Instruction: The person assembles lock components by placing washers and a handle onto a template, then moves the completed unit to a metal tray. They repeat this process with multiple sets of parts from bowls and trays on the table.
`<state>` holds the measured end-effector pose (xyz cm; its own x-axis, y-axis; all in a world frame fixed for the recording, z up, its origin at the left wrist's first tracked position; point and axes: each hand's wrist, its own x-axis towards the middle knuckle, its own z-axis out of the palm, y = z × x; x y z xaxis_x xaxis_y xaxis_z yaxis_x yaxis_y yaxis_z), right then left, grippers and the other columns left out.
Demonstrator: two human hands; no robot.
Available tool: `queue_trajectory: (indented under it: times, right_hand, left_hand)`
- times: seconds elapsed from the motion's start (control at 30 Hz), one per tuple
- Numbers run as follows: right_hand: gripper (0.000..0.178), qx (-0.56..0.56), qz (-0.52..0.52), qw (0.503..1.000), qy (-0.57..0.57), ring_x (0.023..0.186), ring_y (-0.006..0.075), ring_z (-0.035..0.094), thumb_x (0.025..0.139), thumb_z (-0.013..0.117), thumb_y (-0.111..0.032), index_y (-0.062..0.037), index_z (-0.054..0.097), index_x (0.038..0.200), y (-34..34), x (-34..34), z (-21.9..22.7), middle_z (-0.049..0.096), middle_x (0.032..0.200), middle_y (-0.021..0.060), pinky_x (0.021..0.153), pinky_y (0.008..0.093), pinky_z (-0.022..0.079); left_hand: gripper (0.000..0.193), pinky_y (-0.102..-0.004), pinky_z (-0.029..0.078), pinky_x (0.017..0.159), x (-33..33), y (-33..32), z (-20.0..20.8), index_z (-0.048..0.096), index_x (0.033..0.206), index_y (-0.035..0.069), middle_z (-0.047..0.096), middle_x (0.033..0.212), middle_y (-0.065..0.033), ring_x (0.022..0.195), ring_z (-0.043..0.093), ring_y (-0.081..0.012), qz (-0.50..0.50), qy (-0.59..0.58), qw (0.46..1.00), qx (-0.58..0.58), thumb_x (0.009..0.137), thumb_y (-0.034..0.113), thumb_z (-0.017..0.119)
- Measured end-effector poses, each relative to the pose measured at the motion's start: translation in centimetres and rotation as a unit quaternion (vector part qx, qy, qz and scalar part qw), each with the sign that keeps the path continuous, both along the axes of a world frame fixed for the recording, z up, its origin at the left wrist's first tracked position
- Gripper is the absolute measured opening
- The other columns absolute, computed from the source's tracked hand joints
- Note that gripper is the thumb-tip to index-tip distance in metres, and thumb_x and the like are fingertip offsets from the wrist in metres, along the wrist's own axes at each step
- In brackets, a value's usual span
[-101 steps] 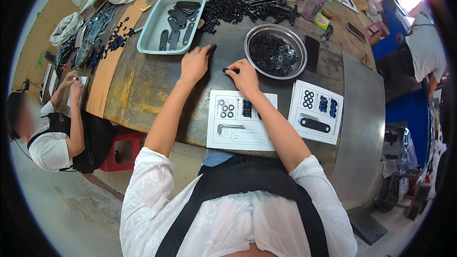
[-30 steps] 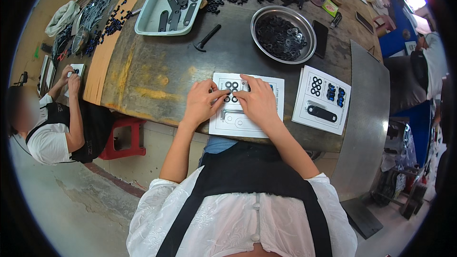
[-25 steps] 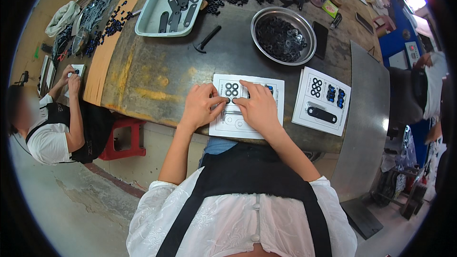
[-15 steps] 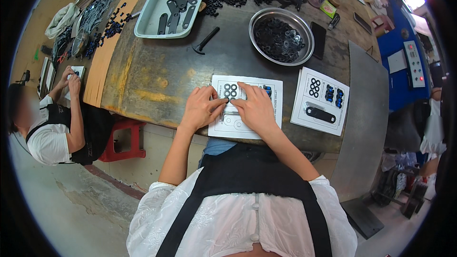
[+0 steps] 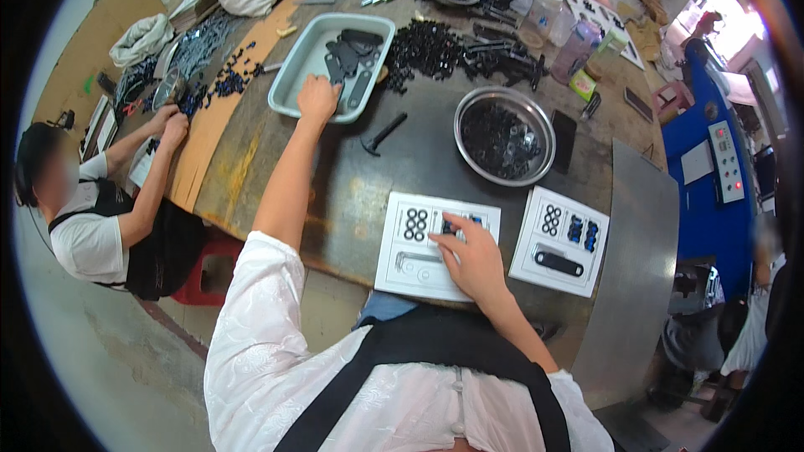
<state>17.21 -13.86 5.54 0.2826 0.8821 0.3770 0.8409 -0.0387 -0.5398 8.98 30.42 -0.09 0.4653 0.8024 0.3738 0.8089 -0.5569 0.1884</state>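
Head view: right hand (image 5: 473,261) over the near sheet (image 5: 392,282), thumb and fingers apart. Left hand (image 5: 317,99) is over the tray (image 5: 311,52) near its close wall; can't tell if it grips. 1 dark plate (image 5: 360,89) lies in the tray, just right of left hand, long axis running away. Worn table (image 5: 419,159) below; co-worker (image 5: 100,226) left, blue bench (image 5: 691,218) right.
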Motion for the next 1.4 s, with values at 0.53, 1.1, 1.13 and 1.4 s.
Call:
queue_trajectory:
  times: [0.53,1.1,1.13,1.4]
  right_hand:
    - [0.022,0.009,-0.002,0.999,0.036,0.088,0.0225,0.066,0.084,0.071,-0.007,-0.0120,0.076,0.105,-2.4,2.7,1.2,0.069,0.115,0.0064,0.077,0.0355,0.052]
    - [0.028,0.026,-0.033,0.808,0.588,0.087,0.0050,0.063,0.099,0.065,-0.018,-0.0032,0.070,0.122,-4.2,3.3,-0.7,0.071,0.110,0.0007,0.069,0.0211,0.052]
    - [0.027,0.035,-0.059,0.796,0.601,0.090,0.0051,0.063,0.099,0.065,-0.018,-0.0030,0.070,0.121,-5.2,3.0,-0.9,0.071,0.114,0.0014,0.072,0.0202,0.053]
    - [0.024,0.112,-0.185,0.732,0.646,0.081,0.0083,0.064,0.096,0.067,-0.011,-0.0003,0.065,0.117,-11.1,3.1,-3.1,0.060,0.097,0.0011,0.075,0.0232,0.061]
  left_hand:
    - [0.038,-0.0358,0.052,0.072,1.9,5.1,2.1,0.069,0.092,0.002,0.072,0.086,-0.0115,0.080,0.069,-0.0239,-0.005,-0.176,0.959,-0.220,0.076,0.032,0.086]
    - [0.019,-0.0210,0.043,0.059,-4.9,-31.8,5.9,0.072,0.087,0.002,0.065,0.072,0.0033,0.066,0.055,-0.0023,-0.206,-0.328,0.751,-0.536,0.091,0.020,0.075]
    - [0.019,-0.0207,0.041,0.058,-5.8,-30.9,5.0,0.072,0.085,0.003,0.065,0.071,0.0035,0.064,0.053,-0.0025,-0.186,-0.359,0.763,-0.504,0.091,0.021,0.075]
    - [0.014,-0.0220,0.057,0.061,-7.7,-35.8,3.9,0.062,0.105,0.002,0.068,0.090,-0.0030,0.078,0.064,-0.0072,-0.129,-0.410,0.643,-0.634,0.098,0.014,0.066]
